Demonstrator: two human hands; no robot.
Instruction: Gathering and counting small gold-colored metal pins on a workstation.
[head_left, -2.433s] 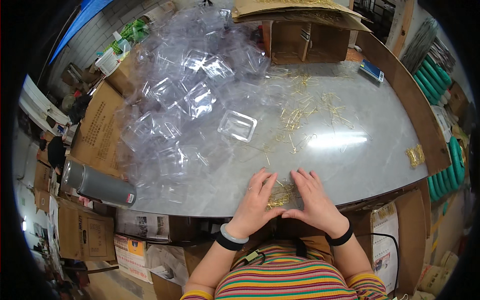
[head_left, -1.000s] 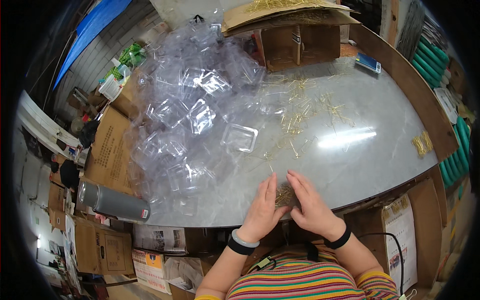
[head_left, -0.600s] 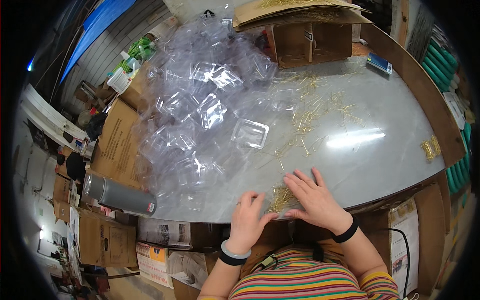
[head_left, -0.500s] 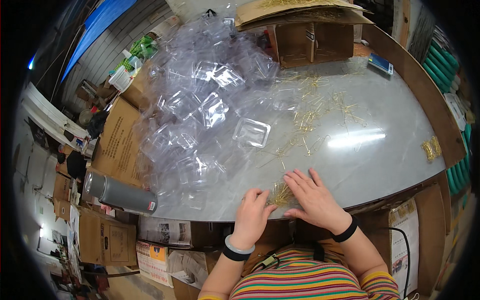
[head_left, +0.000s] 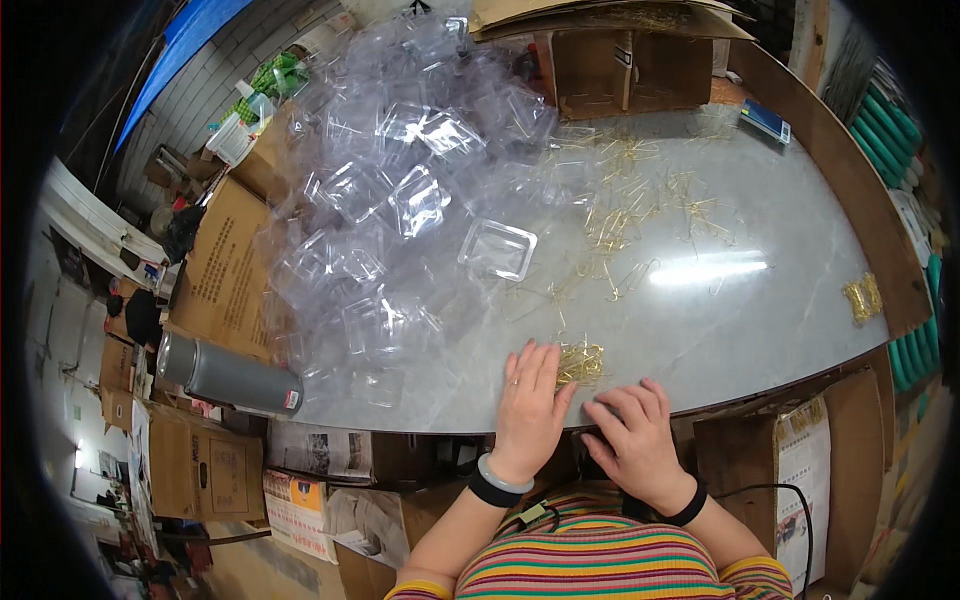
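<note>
Hands rest flat and open at the table's (head_left: 760, 330) near edge: left hand (head_left: 528, 405) touching a gold paper-clip bundle (head_left: 580, 362), right hand (head_left: 632, 435) just beside. Clear plastic boxes (head_left: 400, 200) heap toward the far left corner, beside brown cartons (head_left: 225, 270).

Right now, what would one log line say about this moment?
left hand: flat beside gold clip bunch | right hand: on table edge | clear tray: apart, beyond
</note>
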